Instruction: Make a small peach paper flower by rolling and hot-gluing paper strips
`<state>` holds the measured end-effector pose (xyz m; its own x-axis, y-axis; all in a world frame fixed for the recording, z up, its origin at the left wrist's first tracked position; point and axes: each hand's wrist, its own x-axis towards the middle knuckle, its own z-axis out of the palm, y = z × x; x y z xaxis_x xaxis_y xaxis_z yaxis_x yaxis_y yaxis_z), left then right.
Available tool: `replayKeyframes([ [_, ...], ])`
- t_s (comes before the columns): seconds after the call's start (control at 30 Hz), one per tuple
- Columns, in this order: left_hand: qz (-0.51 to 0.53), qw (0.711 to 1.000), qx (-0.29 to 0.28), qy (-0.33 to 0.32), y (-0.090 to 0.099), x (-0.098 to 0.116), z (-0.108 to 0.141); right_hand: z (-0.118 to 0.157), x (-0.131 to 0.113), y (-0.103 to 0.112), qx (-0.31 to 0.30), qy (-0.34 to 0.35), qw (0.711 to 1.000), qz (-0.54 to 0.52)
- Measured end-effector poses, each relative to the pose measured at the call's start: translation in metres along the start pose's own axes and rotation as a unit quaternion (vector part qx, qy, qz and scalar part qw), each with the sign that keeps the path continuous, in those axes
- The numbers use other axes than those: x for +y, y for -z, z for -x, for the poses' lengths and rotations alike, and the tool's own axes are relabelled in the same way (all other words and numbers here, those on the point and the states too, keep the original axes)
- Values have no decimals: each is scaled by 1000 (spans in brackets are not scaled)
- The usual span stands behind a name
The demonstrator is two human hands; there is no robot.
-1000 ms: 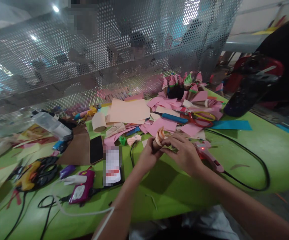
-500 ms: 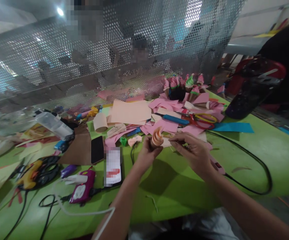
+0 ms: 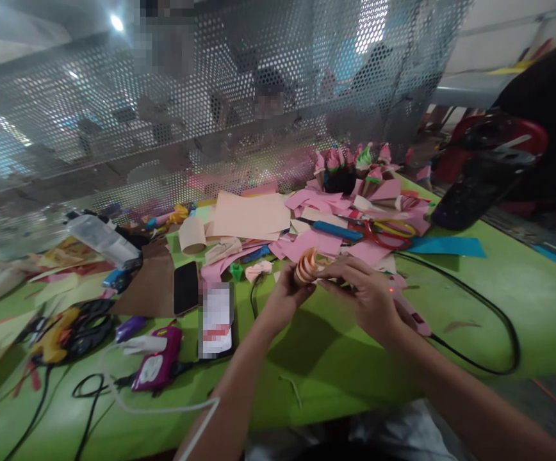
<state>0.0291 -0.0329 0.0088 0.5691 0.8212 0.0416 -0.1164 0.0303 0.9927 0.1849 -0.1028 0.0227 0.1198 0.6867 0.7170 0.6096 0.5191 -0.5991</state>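
Observation:
In the head view my left hand (image 3: 285, 294) is closed round a paper ice cream cone (image 3: 306, 267) with a peach swirled top, held tilted above the green table. My right hand (image 3: 362, 291) has its fingertips pinched together right beside the swirl. What they hold, if anything, is too small or hidden to make out, and I cannot tell whether they touch the paper. Behind my right wrist lies a pink glue gun (image 3: 415, 319) with a small red light and a black cord.
Peach paper sheets (image 3: 252, 214), pink scraps (image 3: 321, 245), a blue-handled cutter (image 3: 338, 230) and scissors (image 3: 388, 234) lie beyond my hands. Finished paper cones (image 3: 338, 160) stand at the back. Phones (image 3: 186, 288), a purple power strip (image 3: 157, 365) and cords are left; a dark tumbler (image 3: 474, 182) stands right.
My right hand has moved left, bringing its pinched fingertips up to the swirl. My left hand still holds the paper cone, which has shifted slightly right. More of the glue gun shows.

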Motion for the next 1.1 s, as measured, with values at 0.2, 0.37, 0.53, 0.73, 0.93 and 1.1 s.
replayKeyframes([
  [0.2,-93,995,-5,-27,3,-4,0,1,1,-2,9,38,996,76],
  [0.37,-128,991,-3,-34,2,2,3,0,1,-1,-9,35,995,92],
  [0.53,-113,993,-8,-24,0,2,3,2,0,-3,-21,22,993,110],
  [0.73,-70,997,-8,-10,0,-1,2,3,1,-5,-16,33,991,129],
  [0.93,-24,1000,-8,15,-3,2,3,4,1,-6,-8,32,992,118],
  [1.1,6,999,-7,33,-4,3,5,2,-2,-5,-8,21,994,104],
])
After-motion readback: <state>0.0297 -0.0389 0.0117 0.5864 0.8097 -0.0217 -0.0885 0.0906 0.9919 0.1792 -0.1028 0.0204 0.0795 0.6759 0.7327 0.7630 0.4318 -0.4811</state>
